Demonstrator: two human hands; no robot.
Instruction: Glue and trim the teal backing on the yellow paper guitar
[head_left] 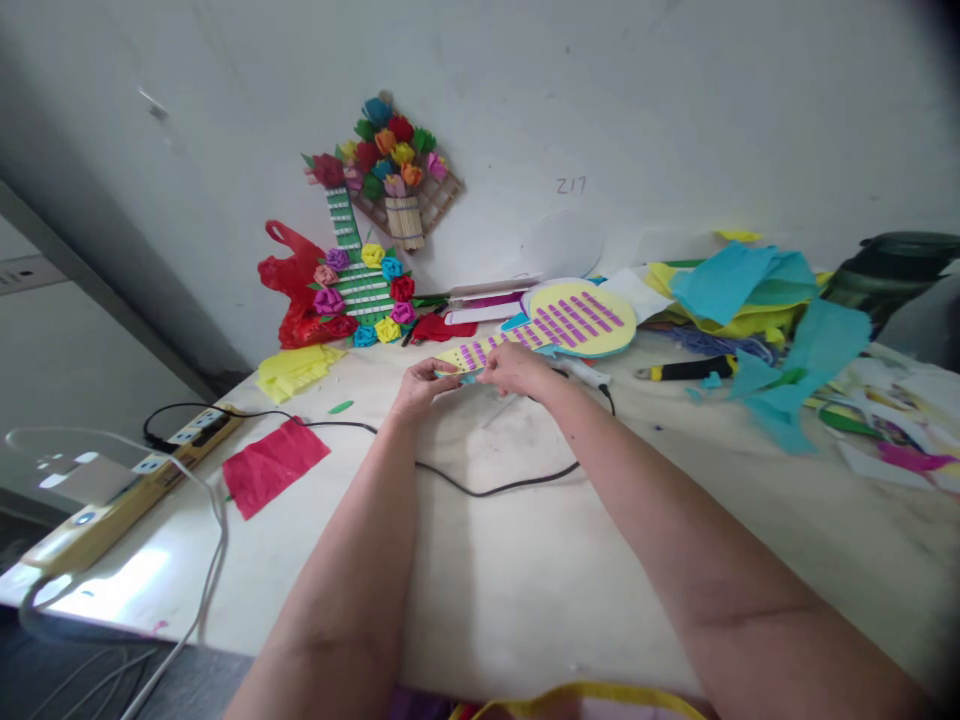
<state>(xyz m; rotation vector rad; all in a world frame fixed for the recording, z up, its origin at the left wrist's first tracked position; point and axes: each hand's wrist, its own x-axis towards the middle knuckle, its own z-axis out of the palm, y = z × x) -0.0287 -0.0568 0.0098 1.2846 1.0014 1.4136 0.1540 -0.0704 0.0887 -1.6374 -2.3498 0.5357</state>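
Note:
A yellow guitar-shaped craft piece point(585, 318) with purple strips across it and light blue edging lies ahead of me, its round body to the right. My left hand point(426, 385) pinches the narrow end of its neck. Farther along the neck, my right hand point(514, 368) has its fingers closed at the near edge, by the blue edging; what exactly they pinch is too small to tell. Just behind my right wrist lies a white glue gun point(587, 374), its black cord point(487, 494) looping over the table beneath my forearms.
Against the wall stand a green guitar craft with paper roses point(366, 290) and a red plastic bag point(289, 290). A power strip point(161, 465) and red crepe paper point(274, 465) lie left. Blue paper point(799, 370), a cutter point(686, 369) and a dark bottle point(885, 280) are right.

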